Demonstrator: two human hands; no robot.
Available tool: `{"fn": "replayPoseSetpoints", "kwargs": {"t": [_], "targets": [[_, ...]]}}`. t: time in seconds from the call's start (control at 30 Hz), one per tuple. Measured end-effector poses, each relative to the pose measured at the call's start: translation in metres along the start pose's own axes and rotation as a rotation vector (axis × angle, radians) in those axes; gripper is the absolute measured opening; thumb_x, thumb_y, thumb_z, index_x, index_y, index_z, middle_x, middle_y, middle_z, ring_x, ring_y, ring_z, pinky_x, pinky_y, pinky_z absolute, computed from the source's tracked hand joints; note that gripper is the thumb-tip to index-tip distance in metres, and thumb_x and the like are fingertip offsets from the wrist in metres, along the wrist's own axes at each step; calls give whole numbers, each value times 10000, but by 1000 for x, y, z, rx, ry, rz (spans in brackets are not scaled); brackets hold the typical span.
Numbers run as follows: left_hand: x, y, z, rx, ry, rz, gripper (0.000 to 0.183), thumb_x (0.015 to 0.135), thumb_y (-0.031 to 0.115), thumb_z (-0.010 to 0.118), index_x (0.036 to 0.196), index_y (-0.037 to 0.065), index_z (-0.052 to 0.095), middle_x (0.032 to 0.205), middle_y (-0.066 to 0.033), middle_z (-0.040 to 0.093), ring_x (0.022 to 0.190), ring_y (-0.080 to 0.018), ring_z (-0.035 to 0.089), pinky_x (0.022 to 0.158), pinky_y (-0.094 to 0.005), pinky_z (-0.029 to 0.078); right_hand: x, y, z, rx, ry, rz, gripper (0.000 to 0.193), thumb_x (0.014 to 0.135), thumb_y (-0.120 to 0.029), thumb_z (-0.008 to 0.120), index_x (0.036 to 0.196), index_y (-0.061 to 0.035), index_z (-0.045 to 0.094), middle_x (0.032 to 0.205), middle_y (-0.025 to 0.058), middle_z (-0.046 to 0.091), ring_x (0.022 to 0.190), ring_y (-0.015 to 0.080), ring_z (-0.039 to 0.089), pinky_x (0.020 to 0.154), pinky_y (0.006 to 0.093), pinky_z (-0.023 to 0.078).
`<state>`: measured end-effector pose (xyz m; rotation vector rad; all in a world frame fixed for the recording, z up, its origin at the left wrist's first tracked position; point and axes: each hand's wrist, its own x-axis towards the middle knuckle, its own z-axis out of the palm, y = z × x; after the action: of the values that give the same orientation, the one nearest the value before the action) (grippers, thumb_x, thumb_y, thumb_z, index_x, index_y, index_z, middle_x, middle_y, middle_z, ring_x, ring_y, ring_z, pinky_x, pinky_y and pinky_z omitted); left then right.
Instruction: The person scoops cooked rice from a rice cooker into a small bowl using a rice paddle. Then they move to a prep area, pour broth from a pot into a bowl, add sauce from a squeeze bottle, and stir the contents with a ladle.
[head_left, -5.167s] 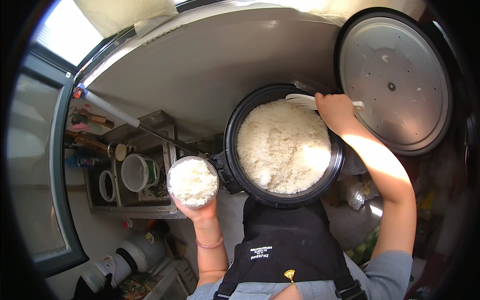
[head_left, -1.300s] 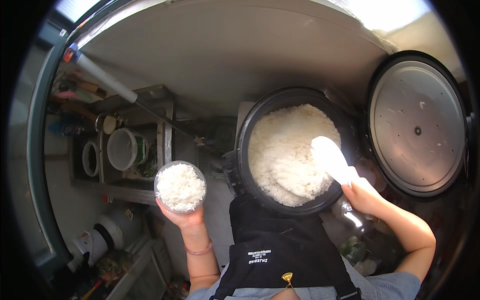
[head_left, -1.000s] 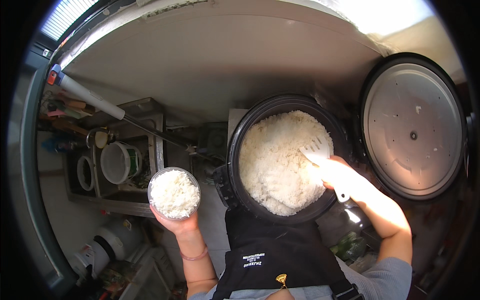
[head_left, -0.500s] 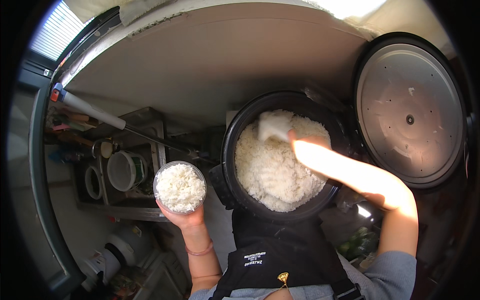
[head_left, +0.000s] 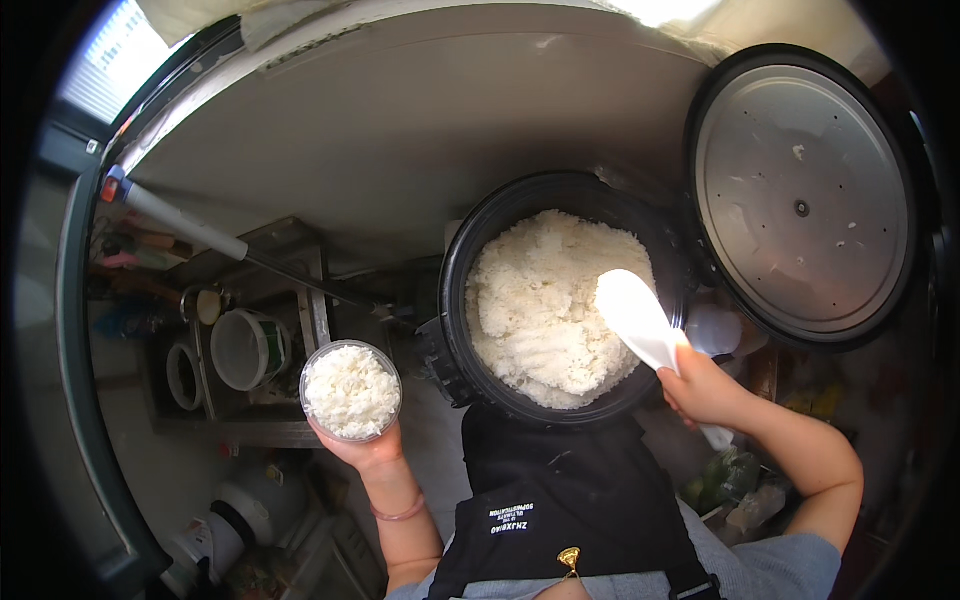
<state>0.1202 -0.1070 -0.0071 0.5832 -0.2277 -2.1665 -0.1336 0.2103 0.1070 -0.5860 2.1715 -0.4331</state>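
Observation:
My left hand (head_left: 368,449) is closed round the underside of a clear round tub (head_left: 401,388) heaped with white rice (head_left: 350,390). My right hand (head_left: 708,385) grips the handle of a white rice paddle (head_left: 640,315). The paddle's blade is over the right side of the rice in a large black rice cooker (head_left: 462,345). Cooked rice (head_left: 545,300) fills much of the cooker pot, with a mound toward the near side. To the right, the cooker's round metal lid (head_left: 800,200) stands raised.
A metal sink (head_left: 270,432) on the left holds a white bucket (head_left: 240,350). A long grey pole (head_left: 200,228) slants above it toward the cooker. At lower right are green vegetables (head_left: 728,478) in plastic. The wall (head_left: 450,110) stands behind the cooker.
My right hand has drawn the paddle back from the far side of the rice, to the right and nearer me. The tub in my left hand has shifted slightly left and nearer.

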Motion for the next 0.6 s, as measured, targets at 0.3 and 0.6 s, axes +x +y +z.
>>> {"fn": "replayPoseSetpoints", "kwargs": {"t": [0.3,0.6], "targets": [[22,0,5,24,8,-15,567,962,481,434,1361,92,538,1393,-100,553,1263,-315,534,1074,-498,427,70,46,28,1675,-311,465,192,970,-235,483,826,-109,495,564,-3,423,449,108,389,425,276,358],[29,-10,15,-2,-10,-22,493,964,425,486,1314,91,581,1350,-100,592,1250,-294,551,1094,-474,410,114,24,-18,884,-227,-13,206,826,-82,643,1004,22,649,652,28,576,496,71,486,420,232,362]]}}
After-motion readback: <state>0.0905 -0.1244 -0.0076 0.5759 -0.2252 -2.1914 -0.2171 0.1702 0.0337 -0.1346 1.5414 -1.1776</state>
